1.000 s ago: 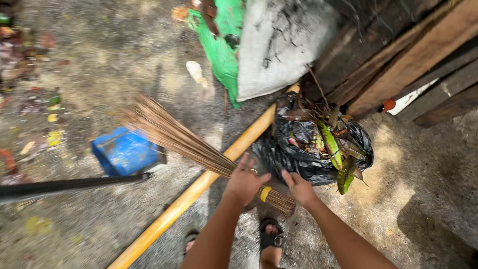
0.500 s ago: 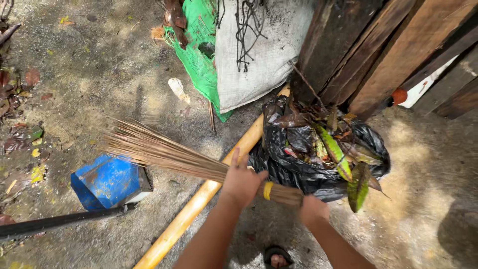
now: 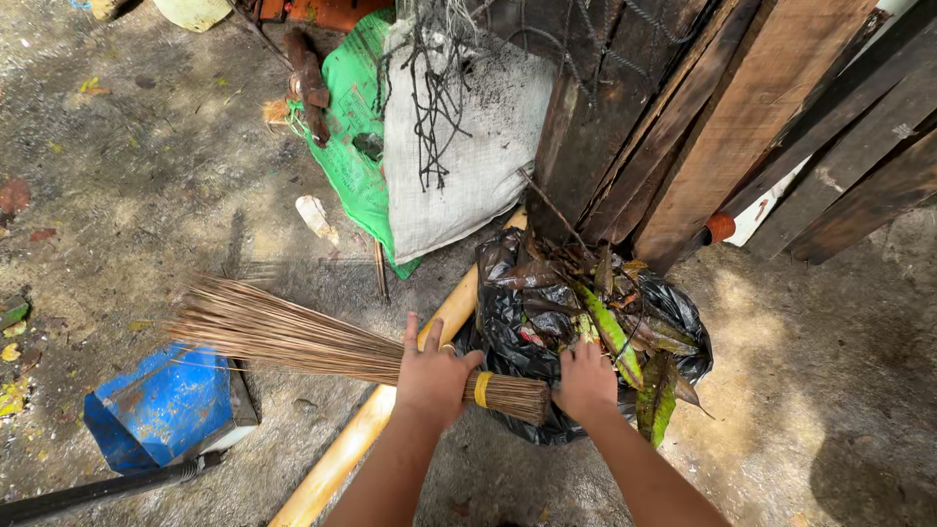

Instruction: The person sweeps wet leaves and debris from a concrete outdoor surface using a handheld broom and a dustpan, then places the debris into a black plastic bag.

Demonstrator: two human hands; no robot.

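The left hand is clamped on a stick broom — a bundle of thin, stiff brown ribs bound near the cut end by one yellow band, fanning out to the left over the rough grey concrete ground. The right hand rests just beside the broom's blunt end, fingers pressed together against a crinkled black plastic bag; whether it grips the plastic I cannot tell. The bag lies at the foot of the dark wooden planks, stuffed with long green and brown leaves. One smooth yellow pole runs diagonally under the broom. One battered blue dustpan sits near the lower left, its black handle stretching left. Two woven sacks lean behind — one white, one green.
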